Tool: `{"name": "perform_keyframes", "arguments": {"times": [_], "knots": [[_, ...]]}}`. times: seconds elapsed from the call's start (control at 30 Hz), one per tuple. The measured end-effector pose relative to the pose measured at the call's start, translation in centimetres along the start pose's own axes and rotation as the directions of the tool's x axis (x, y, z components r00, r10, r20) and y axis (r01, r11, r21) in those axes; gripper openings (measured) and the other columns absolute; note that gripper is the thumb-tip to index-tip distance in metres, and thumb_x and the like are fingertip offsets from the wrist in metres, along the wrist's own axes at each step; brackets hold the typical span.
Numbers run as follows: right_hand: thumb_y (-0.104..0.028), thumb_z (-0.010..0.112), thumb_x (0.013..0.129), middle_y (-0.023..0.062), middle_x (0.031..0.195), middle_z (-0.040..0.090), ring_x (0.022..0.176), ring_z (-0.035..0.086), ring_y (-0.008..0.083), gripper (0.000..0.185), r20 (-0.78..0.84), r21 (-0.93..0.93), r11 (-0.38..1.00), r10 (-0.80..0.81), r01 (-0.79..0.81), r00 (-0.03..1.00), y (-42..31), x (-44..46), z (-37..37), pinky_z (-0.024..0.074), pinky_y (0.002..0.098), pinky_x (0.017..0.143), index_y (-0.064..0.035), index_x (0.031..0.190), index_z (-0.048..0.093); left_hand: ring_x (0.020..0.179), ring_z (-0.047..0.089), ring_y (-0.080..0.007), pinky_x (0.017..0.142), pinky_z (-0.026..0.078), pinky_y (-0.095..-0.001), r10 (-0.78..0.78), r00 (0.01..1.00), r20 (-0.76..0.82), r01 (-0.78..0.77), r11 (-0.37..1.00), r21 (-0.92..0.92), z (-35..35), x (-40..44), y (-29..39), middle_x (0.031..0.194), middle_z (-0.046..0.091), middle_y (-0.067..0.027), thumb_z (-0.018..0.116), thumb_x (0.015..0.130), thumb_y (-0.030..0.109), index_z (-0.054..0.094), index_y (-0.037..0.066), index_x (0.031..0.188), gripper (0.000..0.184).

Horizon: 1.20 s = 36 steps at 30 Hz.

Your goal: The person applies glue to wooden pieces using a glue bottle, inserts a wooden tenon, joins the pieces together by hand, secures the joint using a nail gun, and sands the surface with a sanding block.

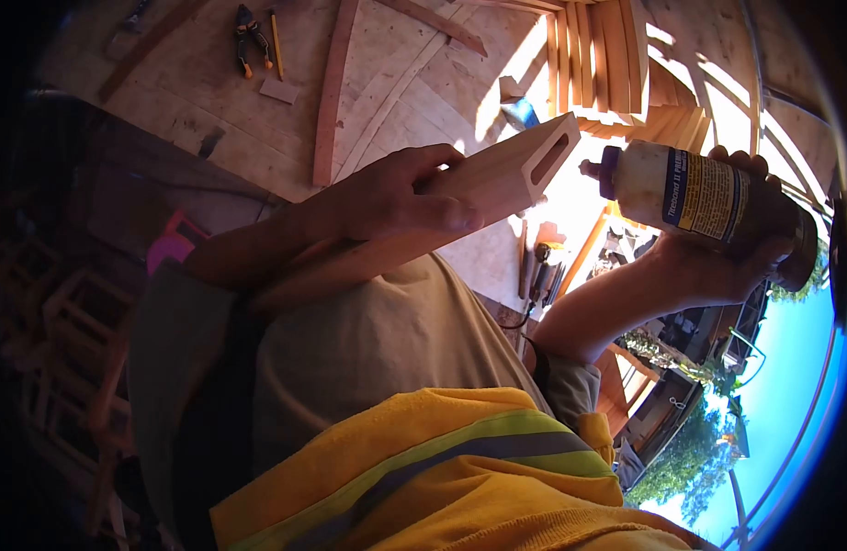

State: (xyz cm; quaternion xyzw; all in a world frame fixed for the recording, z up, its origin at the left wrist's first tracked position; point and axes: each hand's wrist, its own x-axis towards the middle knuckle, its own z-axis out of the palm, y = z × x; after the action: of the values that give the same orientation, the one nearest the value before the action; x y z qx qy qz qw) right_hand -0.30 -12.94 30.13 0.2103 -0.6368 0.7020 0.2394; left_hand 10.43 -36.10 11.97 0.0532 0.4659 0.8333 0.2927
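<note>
My left hand (414,197) is wrapped around a long piece of wood (497,174), held at a slant in front of my body. Its near end, pointing right, has an oblong slot (549,158) cut into it. A wood glue bottle (699,195), labelled Titebond II, lies sideways in my right hand (717,266), fingers closed around its lower half. The bottle's nozzle (591,169) points left at the slotted end, with a small gap between them. No glue shows on the visible part of the wood.
On the plywood worktop (414,55) lie pliers (251,41), a yellow pencil (276,44), a small wood offcut (279,90) and a long wood strip (333,101). Stacked wood pieces (598,55) stand at the upper right, near a blue item (520,113). Wooden frames (74,321) are at lower left.
</note>
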Motion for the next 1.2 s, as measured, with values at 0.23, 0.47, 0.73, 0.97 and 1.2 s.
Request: {"name": "perform_keyframes", "arguments": {"times": [0.23,0.47,0.73,0.97,1.2], "knots": [[-0.058,0.053,0.098,0.0272,0.117,0.066,0.111,0.067,0.041,0.071,0.052,-0.02,0.998,-0.061,0.062,0.997,-0.3,-0.4,-0.6,0.0567,0.0534,0.098,0.006,0.13,0.055,0.098,0.059,-0.0129,0.087,0.047,-0.03,-0.002,1.0,0.007,0.002,1.0,0.03,0.2,-0.1,0.0,0.107,0.064,-0.0079,0.078,0.084,0.028,0.05,0.0,0.134,0.064],[-0.059,0.054,0.098,0.0273,0.118,0.066,0.111,0.066,0.0414,0.073,0.214,0.289,0.951,0.048,-0.11,0.976,-0.6,-0.9,-0.7,0.0559,0.0531,0.098,0.0047,0.134,0.053,0.095,0.064,-0.0193,0.085,0.051,-0.0321,0.062,0.998,-0.006,-0.061,0.994,0.093,0.4,0.0,-0.3,0.104,0.067,-0.0128,0.08,0.082,0.047,0.056,-0.003,0.129,0.073],[-0.06,0.059,0.096,0.0254,0.138,0.057,0.125,0.061,0.0394,0.082,0.114,-0.06,0.998,0.016,-0.009,0.993,-0.6,-1.9,-0.5,0.05,0.0537,0.109,0.0023,0.147,0.043,0.098,0.061,-0.0168,0.087,0.049,-0.0315,0.012,1.0,0.014,-0.013,0.996,0.086,0.2,0.0,-0.2,0.106,0.065,-0.0111,0.08,0.082,0.037,0.051,-0.002,0.134,0.071],[-0.055,0.06,0.096,0.0294,0.124,0.062,0.114,0.066,0.0437,0.075,0.287,0.418,0.893,0.043,-0.165,0.957,-0.1,-2.1,0.3,0.0583,0.0519,0.097,0.0061,0.138,0.048,0.098,0.06,-0.0112,0.085,0.049,-0.0281,-0.054,0.998,0.02,0.052,0.996,0.066,0.1,-0.6,1.2,0.107,0.064,-0.0074,0.077,0.085,0.02,0.049,0.002,0.138,0.063],[-0.046,0.066,0.096,0.0257,0.134,0.061,0.12,0.063,0.0413,0.067,0.332,0.354,0.919,0.049,-0.173,0.942,0.5,-1.4,-1.1,0.0524,0.0533,0.105,0.0013,0.141,0.049,0.095,0.062,-0.0167,0.084,0.05,-0.0314,0.054,0.998,0.018,-0.055,0.995,0.088,-0.2,-0.4,1.0,0.104,0.065,-0.0107,0.081,0.082,0.041,0.054,-0.002,0.129,0.069]]}}
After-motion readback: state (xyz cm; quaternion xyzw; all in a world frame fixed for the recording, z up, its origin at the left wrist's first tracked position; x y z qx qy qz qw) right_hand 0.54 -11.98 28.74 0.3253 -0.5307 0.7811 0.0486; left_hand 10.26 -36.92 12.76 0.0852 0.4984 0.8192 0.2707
